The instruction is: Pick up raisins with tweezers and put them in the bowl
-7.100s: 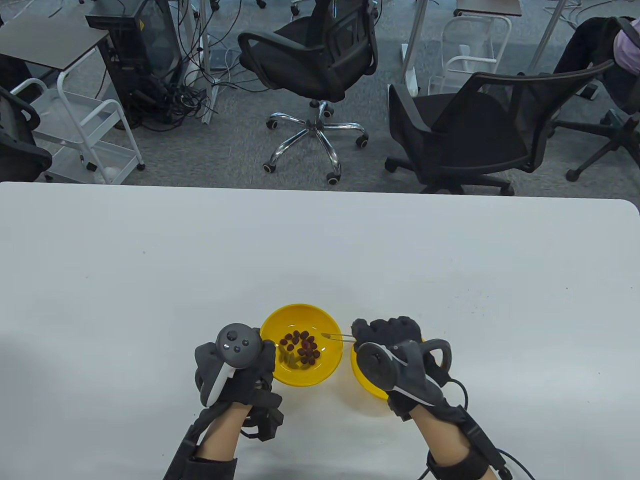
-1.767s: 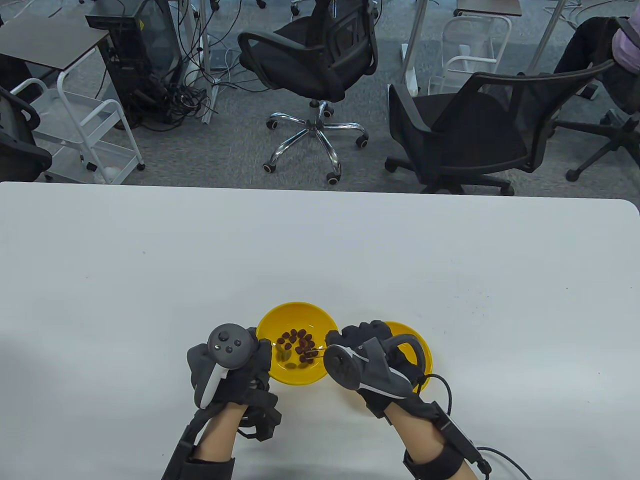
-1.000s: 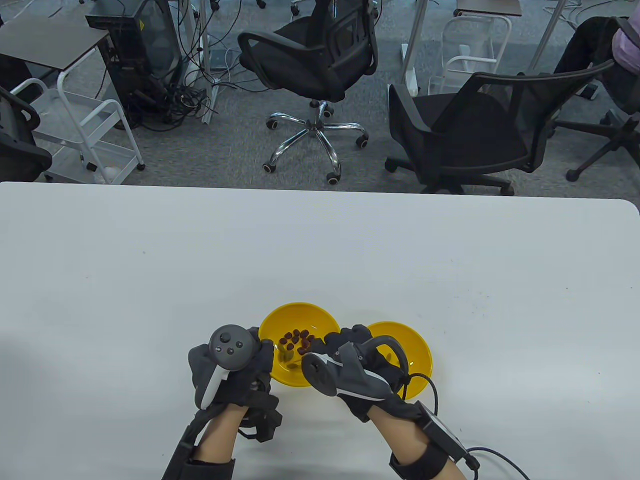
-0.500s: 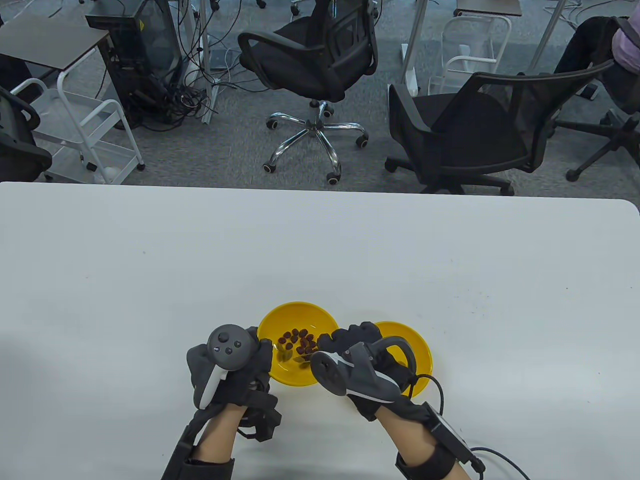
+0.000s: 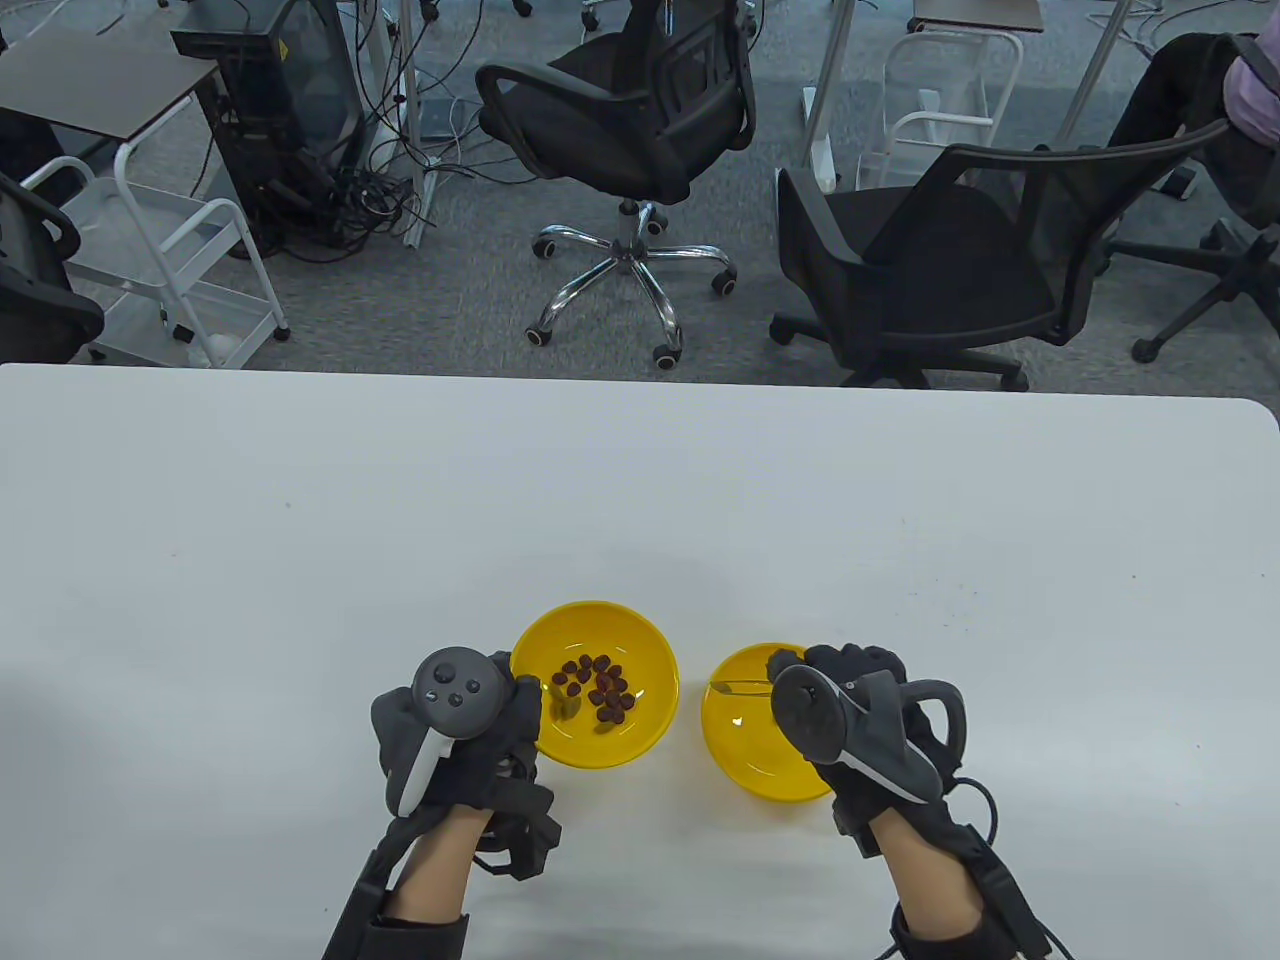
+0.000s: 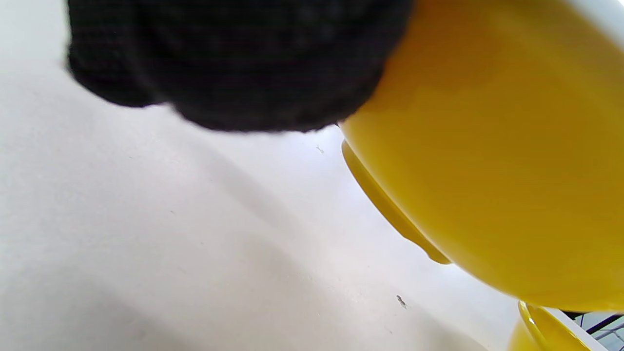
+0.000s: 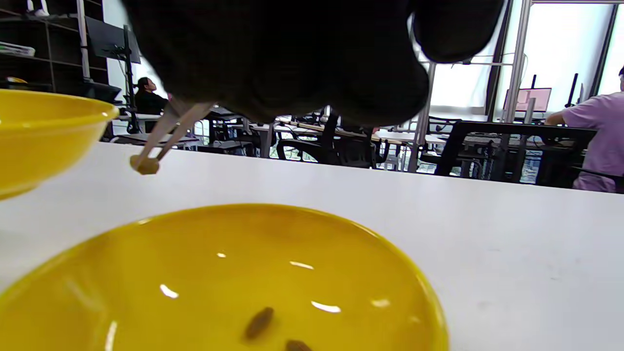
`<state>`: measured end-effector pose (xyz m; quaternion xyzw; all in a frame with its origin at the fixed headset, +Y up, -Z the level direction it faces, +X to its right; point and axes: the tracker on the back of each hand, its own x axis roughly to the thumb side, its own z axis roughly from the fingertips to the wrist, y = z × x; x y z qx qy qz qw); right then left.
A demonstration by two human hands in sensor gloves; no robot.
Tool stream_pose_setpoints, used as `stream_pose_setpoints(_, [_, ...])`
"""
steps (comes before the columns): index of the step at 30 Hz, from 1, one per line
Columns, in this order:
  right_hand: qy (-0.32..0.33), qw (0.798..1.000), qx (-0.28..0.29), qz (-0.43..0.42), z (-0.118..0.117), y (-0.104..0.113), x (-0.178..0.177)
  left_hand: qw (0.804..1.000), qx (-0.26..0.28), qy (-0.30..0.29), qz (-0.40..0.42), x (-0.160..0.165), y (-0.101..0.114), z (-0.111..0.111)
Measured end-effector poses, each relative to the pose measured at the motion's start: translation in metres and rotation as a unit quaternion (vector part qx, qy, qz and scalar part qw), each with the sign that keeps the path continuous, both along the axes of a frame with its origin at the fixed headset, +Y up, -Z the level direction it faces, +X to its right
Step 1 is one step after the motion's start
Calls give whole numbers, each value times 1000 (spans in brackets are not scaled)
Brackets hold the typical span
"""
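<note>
Tweezers (image 7: 168, 127) in the right hand (image 5: 860, 720) pinch one raisin (image 7: 145, 166) at their tips, above the right bowl (image 5: 745, 745). Left hand (image 5: 455, 735) fingers (image 6: 234, 63) touch the left bowl (image 5: 640, 745); their spread is unclear.

1. An office or lab workroom, judging by the furniture and gear.
2. Grey carpet floor (image 5: 450, 290) beyond the white counter (image 5: 300, 520).
3. Two black mesh swivel chairs (image 5: 625, 110) on castors, one with a chrome star base.
4. A black computer tower (image 5: 270, 110) beside a tangle of cables (image 5: 375, 190) on the floor.
5. White wheeled utility carts (image 5: 180, 270) at left and far right.
6. From the right wrist view: rows of desks, a monitor (image 7: 531, 100), dark shelving (image 7: 44, 48), large bright windows (image 7: 560, 48).
7. Seated people in the background: one in a lilac shirt (image 7: 592, 122), another at far left (image 7: 148, 100).
</note>
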<state>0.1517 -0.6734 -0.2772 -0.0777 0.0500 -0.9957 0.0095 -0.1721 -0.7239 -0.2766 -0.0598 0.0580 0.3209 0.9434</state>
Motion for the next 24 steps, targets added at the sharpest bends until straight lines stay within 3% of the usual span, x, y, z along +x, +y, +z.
stream_pose_setpoints(5, [-24, 999, -29, 18, -6, -16, 11, 1000, -1, -1, -1, 0, 0, 0])
stream_pose_setpoints(11, [-31, 998, -40, 33, -8, -21, 11, 1000, -2, -1, 0, 0, 1, -1])
stream_pose_setpoints(19, [-18, 1000, -5, 22, -3, -7, 3, 1000, -1, -2, 1, -1, 1, -1])
stream_pose_setpoints(24, [23, 999, 37, -4, 5, 10, -17, 1000, 0, -3, 1, 0, 1, -1])
